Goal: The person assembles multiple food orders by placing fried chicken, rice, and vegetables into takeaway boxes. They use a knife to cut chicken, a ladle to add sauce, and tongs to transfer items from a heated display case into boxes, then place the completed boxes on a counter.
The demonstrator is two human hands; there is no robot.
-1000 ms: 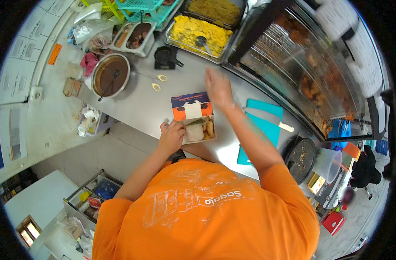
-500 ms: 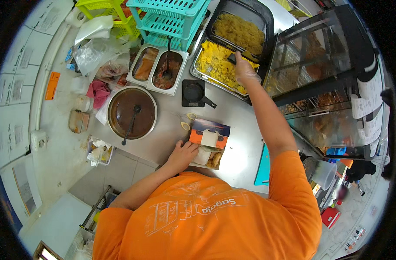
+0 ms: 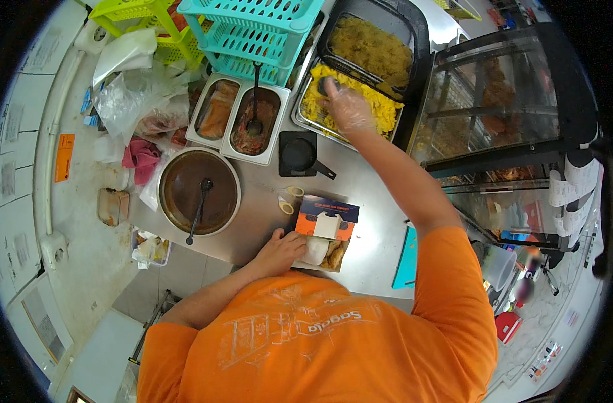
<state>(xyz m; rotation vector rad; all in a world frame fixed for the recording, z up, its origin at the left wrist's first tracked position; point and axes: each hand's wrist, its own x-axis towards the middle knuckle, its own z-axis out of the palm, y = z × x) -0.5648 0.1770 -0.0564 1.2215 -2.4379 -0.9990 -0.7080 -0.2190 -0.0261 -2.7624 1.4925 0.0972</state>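
Note:
In a clear glove, my right hand [image 3: 350, 113] is closed on a black utensil [image 3: 325, 85] over a metal tray of yellow scrambled egg [image 3: 384, 107]. Its lower end is hidden, so its exact kind cannot be told. My left hand [image 3: 284, 252] lies at the left side of an open orange and dark blue food box [image 3: 328, 209], fingers loosely extended against it. Inside the box are a white wrapped lump [image 3: 314, 250], apparently rice, and a browned fried piece [image 3: 334, 254]. The box's lid stands raised on its far side.
A pot of brown sauce [image 3: 198, 191] with a black ladle stands left, below two metal pans [image 3: 253, 151]. A small black pan [image 3: 298, 154] sits on a scale. Yellow-handled scissors [image 3: 286, 206] lie near the box. A glass display case [image 3: 491, 134] rises at right; turquoise racks [image 3: 253, 47] stand behind.
My right hand has moved left across the egg tray with the black utensil. My left hand stays beside the box. The whole view has shifted slightly.

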